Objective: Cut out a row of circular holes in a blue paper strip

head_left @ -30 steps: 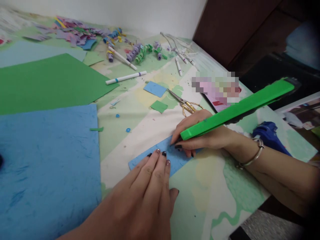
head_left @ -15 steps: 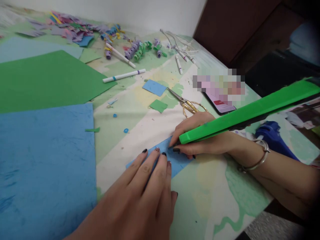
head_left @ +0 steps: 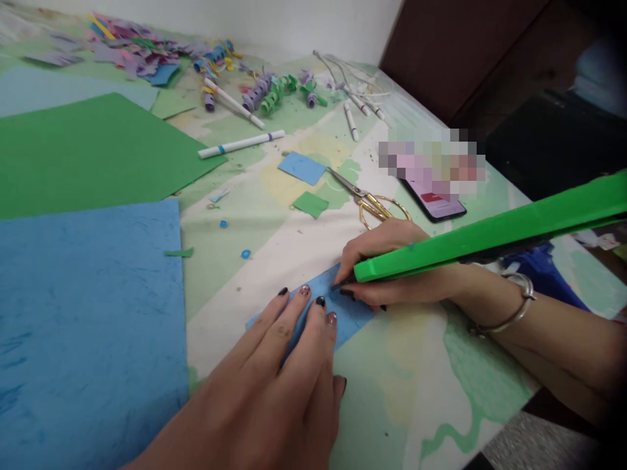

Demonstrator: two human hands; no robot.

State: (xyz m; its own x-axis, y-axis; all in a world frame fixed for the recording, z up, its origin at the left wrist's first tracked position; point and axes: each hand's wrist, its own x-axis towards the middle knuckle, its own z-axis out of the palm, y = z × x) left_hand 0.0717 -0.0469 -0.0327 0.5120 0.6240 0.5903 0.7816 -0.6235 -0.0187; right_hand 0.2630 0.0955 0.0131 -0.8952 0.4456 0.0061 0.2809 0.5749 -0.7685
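Observation:
My left hand (head_left: pixel 274 365) lies flat with its fingers stretched over a small blue sheet (head_left: pixel 353 323) on the patterned tablecloth. In my right hand (head_left: pixel 406 274) is a long bright green ruler-like stick or pen (head_left: pixel 480 235), its blunt end near my fingertips and the rest slanting up to the right. My right fingertips are pinched at the sheet's upper part; a dark tip shows between them. Just beyond that hand lie gold-handled scissors (head_left: pixel 362 194), with a small blue piece (head_left: pixel 302 168) and a small green piece (head_left: pixel 311 203) beside them.
A large blue sheet (head_left: pixel 93 313) and a green sheet (head_left: pixel 98 156) cover the left side. White markers (head_left: pixel 240 145), curled strips (head_left: pixel 279 94) and paper scraps (head_left: pixel 142 49) lie at the back. A phone (head_left: pixel 441 205), cables (head_left: pixel 337 72) and a dark blue object (head_left: pixel 539 267) are at the right.
The green stick's far end has tilted lower. Both hands stay at the small blue sheet almost unmoved, and the view has shifted slightly.

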